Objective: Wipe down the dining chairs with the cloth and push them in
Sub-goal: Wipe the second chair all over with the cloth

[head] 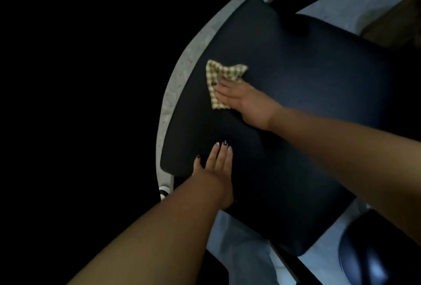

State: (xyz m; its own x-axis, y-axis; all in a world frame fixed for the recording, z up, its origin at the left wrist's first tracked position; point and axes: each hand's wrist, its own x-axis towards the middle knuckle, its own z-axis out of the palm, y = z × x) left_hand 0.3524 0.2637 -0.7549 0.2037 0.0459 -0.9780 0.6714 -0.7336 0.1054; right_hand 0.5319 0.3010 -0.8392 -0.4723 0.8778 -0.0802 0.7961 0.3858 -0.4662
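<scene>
Cloth: a small checked cloth (224, 82), yellow-green and cream, is lying crumpled on the dark chair seat (296, 107), toward the seat's upper left part, near the edge that faces the pale floor.
Right hand: the right hand (241, 100) is pressing down on the lower right part of the cloth, its fingers lying fairly straight and flat over the fabric, pointing to the left; dark nail polish is showing on one fingertip.
Left hand: the left hand (215, 171) is resting flat on the seat near its lower left corner, fingers straight and close together, holding nothing; it is sitting well apart from the cloth and from the other hand.
Seat: the padded seat is filling the middle of the view, dark navy or black, with rounded corners.
Floor: a strip of pale speckled floor (180, 75) is showing along the seat's left edge.
Below the seat: light blue fabric (241, 246) is showing under the seat's lower edge; what it belongs to cannot be told.
Lower right: another dark rounded object (373, 253) is sitting just beyond the seat's lower right corner.
</scene>
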